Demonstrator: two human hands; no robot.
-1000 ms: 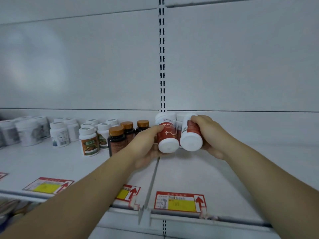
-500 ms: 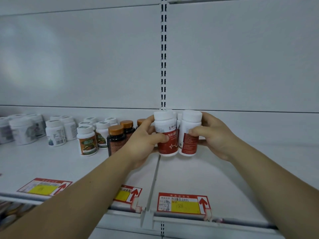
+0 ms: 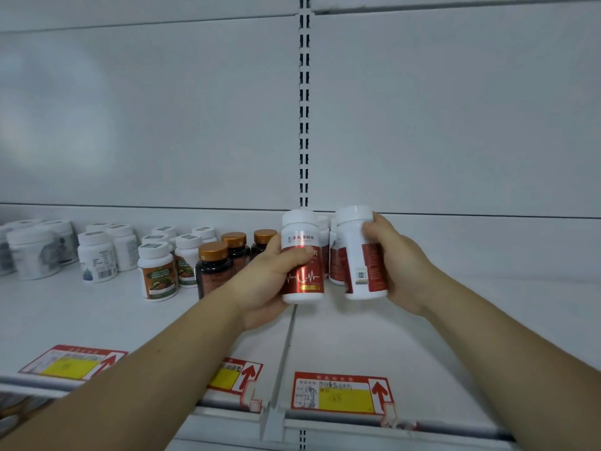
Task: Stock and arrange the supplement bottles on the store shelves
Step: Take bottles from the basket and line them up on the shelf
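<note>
Currently, the left hand (image 3: 270,281) is wrapped around a red-and-white bottle (image 3: 302,258) at the centre of the frame, thumb across the front of its label. That bottle is upright, with its label facing the viewer. Whether its base rests on the shelf (image 3: 357,333) or is raised just above it cannot be told.

The right hand (image 3: 395,265) grasps a second red-and-white bottle (image 3: 359,252) just to the right of the first, fingers (image 3: 370,227) curled over its upper part near the white cap. This bottle leans slightly, and its label shows a side panel with a small code patch. The two held bottles stand close together but apart, with a narrow gap between them.

Behind the gap, further bottles of the same kind (image 3: 335,255) stand at the back of the shelf, partly hidden.

Left of centre, three dark bottles with copper caps (image 3: 213,268) stand in a diagonal row, the rearmost partly covered by the left hand. Further left are white bottles with orange-green labels (image 3: 157,271), then plain white bottles (image 3: 97,255), then wider white jars (image 3: 32,252) at the left edge of the frame.

Along the shelf's front edge, in the lower part of the frame, lie three red-and-yellow price tags (image 3: 341,393) with upward arrows. A slotted upright (image 3: 304,102) runs down the back panel at centre.
</note>
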